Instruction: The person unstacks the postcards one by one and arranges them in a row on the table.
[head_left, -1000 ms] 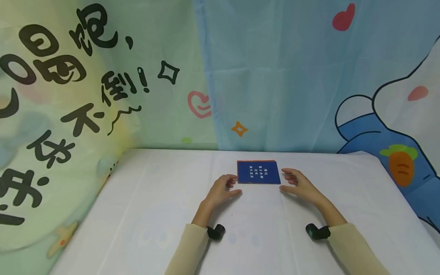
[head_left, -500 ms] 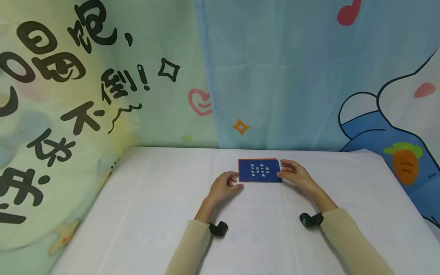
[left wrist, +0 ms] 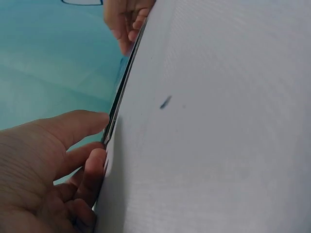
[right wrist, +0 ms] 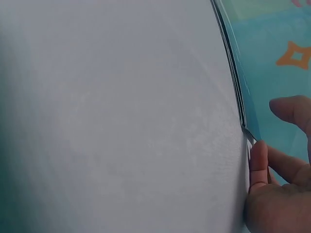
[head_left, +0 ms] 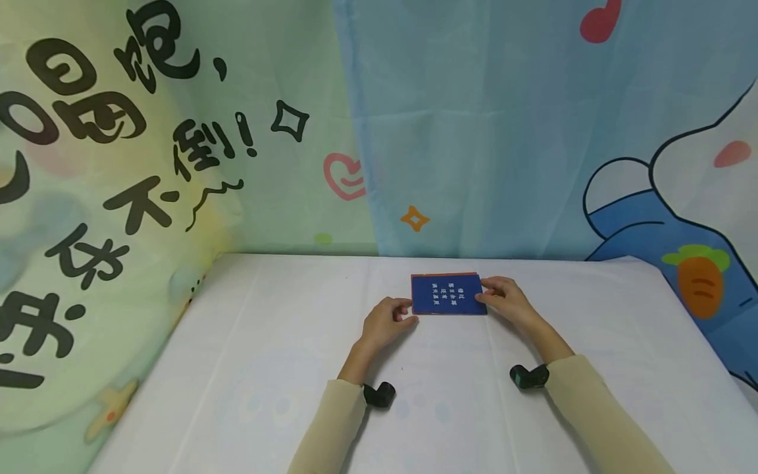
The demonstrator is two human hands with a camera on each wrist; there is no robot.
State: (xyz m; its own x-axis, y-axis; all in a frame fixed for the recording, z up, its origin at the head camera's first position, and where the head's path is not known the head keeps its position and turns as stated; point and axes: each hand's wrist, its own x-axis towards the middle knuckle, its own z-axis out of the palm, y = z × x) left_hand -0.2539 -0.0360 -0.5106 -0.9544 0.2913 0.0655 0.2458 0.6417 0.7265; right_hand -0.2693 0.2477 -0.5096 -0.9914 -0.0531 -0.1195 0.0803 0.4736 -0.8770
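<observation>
A flat blue card (head_left: pixel 444 294) with white characters lies on the white table, a reddish-orange edge showing behind it. Thin stacked layers of it appear edge-on in both wrist views. My left hand (head_left: pixel 383 324) rests at its left edge, index fingertip by the side and thumb just in front of the near corner. At the right edge is my right hand (head_left: pixel 510 303), its thumb over the card's margin in the head view. In the right wrist view that thumb (right wrist: pixel 289 109) stands apart above the card, while a finger (right wrist: pixel 259 158) touches near the corner.
The white tablecloth (head_left: pixel 296 349) spreads around the hands. A printed curtain (head_left: pixel 474 131) with cartoon figures and large characters hangs behind and to the left. Each wrist wears a small black camera, the left one (head_left: pixel 379 395) and the right one (head_left: pixel 529 377).
My right hand has moved left and forward to the card's right edge, its thumb now over the margin. My left hand has stayed almost in place. The view has tilted slightly.
</observation>
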